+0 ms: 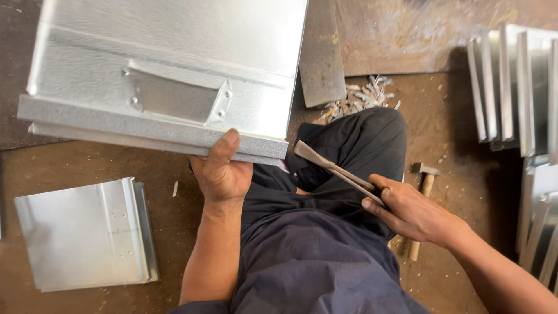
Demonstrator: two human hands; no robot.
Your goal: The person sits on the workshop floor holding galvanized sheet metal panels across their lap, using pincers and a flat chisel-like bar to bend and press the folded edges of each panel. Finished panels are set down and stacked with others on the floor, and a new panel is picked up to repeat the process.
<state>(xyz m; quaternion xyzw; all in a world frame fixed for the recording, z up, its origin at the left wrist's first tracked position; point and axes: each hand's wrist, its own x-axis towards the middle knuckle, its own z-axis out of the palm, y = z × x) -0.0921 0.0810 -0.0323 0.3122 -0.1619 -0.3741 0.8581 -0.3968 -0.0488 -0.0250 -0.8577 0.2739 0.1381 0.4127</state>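
Folded sheet-metal panel (168, 75) lies flat on the floor ahead of the person, long axis running left-right, its doubled near edge facing the body; left hand (222, 171) clamps that near edge twd its right end, thumb pressed on top, fingers curled under, out of sight; so panel extends up and left from the grip; riveted bracket (177, 96) sits on the panel just above the thumb. Right hand (410, 212) closed round a flat metal chisel (334, 168); blade slants up-left, tip just beside the panel's near right corner, prob. not touching; right hand well back from the panel, left is the one on it. Outward: hammer (423, 195) on the floor partly behind the right wrist; metal offcuts (360, 96) near the knee; stack of similar panels (87, 235) at left, more panels on edge (511, 87) at right. No containers in view.
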